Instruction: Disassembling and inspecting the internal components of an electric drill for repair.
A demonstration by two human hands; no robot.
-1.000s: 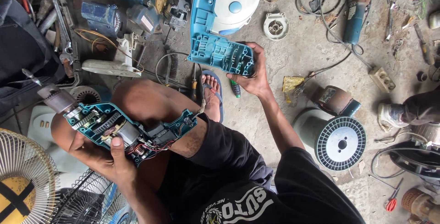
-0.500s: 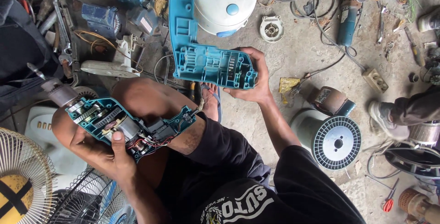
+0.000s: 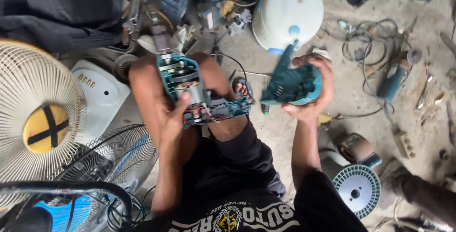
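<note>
My left hand [image 3: 173,118] grips an opened teal power drill body [image 3: 190,89], its motor and red wiring exposed, resting over my knee with the chuck pointing away from me. My right hand [image 3: 311,94] holds the loose teal housing half [image 3: 289,82] of the drill, tilted on edge just right of the drill's handle. The two halves are apart by a small gap. My foot in a sandal [image 3: 243,89] shows between them on the concrete floor.
A white round appliance shell [image 3: 287,13] lies ahead. Fan grilles [image 3: 38,113] and a wire guard [image 3: 118,156] crowd the left. A green wire spool [image 3: 356,191], an angle grinder [image 3: 394,80], cables and scattered tools lie to the right.
My right hand has brought the housing half down and closer to the drill, turning it on edge. My left hand rotated the drill body so its chuck points away. The view shifted left.
</note>
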